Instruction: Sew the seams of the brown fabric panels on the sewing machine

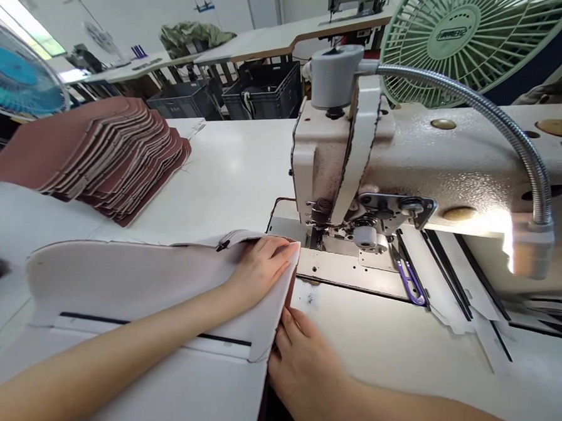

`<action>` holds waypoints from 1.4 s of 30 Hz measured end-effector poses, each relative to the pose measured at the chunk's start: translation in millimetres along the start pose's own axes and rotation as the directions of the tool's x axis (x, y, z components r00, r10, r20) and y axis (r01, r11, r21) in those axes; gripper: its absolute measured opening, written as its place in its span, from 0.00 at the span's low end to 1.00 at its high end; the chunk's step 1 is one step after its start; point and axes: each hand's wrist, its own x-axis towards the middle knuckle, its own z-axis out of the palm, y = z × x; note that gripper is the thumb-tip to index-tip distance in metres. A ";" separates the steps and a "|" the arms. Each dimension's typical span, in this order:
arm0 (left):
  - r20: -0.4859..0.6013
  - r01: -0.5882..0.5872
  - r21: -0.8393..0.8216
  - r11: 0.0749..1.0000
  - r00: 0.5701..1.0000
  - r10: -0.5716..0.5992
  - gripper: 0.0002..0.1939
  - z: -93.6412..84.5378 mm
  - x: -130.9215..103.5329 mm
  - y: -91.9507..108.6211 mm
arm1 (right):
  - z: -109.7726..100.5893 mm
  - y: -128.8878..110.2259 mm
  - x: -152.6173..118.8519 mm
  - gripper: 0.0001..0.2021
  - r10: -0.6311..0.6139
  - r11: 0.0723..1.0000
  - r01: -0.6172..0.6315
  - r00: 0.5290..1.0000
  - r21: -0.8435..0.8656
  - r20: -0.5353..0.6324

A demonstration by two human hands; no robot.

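Note:
A large white-backed fabric panel (pixel 155 273) with maroon showing along its right edge lies before me, left of the sewing machine (pixel 331 156). A strip with a black line (pixel 94 319) runs across its white side. My left hand (pixel 256 272) rests on the panel near its upper right corner, fingers closed over the folded edge. Lower down, my right hand (pixel 304 362) grips the same edge, its fingertips partly hidden behind the material. The corner is just left of the needle and presser foot (pixel 316 236), apart from them.
A stack of maroon panels (pixel 123 158) sits at the back left. Purple thread snips (pixel 413 283) and white strips with black edges (pixel 447 279) lie right of the needle. A lit flexible lamp (pixel 533 242) hangs over the machine. A green fan (pixel 454 37) and grey crates (pixel 268 93) stand behind.

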 end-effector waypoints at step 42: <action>0.002 -0.145 0.002 0.989 0.989 0.145 0.11 16.3 47.4 8.2 | -10.7 32.5 -16.5 0.09 0.092 0.994 -0.101 0.981 -0.043 -0.168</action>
